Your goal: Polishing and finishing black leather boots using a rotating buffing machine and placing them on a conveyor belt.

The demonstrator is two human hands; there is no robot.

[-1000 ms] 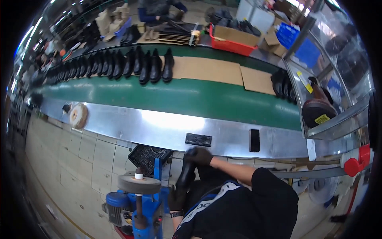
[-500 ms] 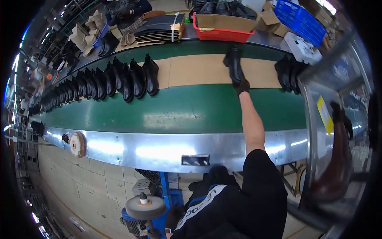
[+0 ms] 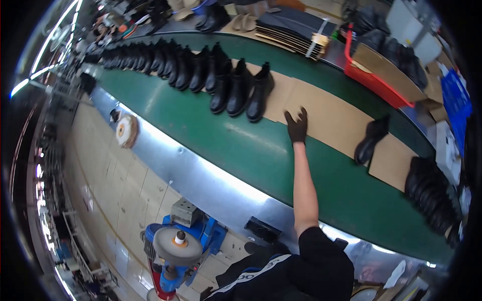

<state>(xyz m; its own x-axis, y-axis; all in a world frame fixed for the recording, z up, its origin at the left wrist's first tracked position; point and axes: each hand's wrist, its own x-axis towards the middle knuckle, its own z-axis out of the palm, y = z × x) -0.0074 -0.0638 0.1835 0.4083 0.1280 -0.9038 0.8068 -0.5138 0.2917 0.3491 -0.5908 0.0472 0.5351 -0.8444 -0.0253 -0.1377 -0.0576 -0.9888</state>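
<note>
My right hand [image 3: 296,125], in a dark glove, reaches over the near edge of the cardboard strip [image 3: 326,118] with fingers spread and nothing in them. Nearest to it, on the left, a black ankle boot [image 3: 260,93] stands at the end of a long row of similar boots [image 3: 183,67]. A single black boot [image 3: 371,140] sits apart on the cardboard, to the right of my hand. Of my left hand only a dark patch [image 3: 207,293] seems to show at the bottom edge; its fingers cannot be made out.
The green bench top [image 3: 211,133] has a metal front edge with a fluffy polishing wheel [image 3: 126,131]. More black boots [image 3: 433,193] crowd the right end. Behind stand a stack of dark sheets [image 3: 296,30] and a red crate [image 3: 374,83]. A grinding wheel machine [image 3: 178,246] stands below left.
My right hand has let go of the black boot, now standing on the cardboard, and moved left toward the long row. The view has turned and tilted.
</note>
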